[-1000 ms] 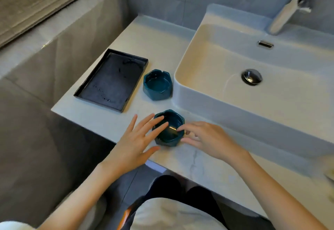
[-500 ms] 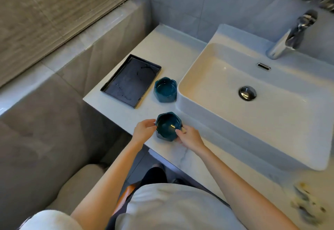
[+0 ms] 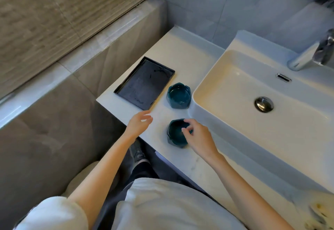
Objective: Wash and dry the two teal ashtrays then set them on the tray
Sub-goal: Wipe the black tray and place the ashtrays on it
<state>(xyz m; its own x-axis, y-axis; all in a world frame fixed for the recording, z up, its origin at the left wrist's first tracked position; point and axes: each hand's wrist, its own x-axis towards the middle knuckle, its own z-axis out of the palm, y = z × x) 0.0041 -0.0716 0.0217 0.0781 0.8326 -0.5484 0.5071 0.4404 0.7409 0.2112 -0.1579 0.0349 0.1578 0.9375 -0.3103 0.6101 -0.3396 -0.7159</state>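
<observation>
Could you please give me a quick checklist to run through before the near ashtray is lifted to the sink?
1. Right hand pinches the rim of the near ashtray: ok.
2. Left hand free, off that ashtray: ok.
3. Far ashtray stands aside, beside the tray: ok.
4. Water running from the faucet: not ok, no stream shows.
5. Sink drain open: cannot tell.
</observation>
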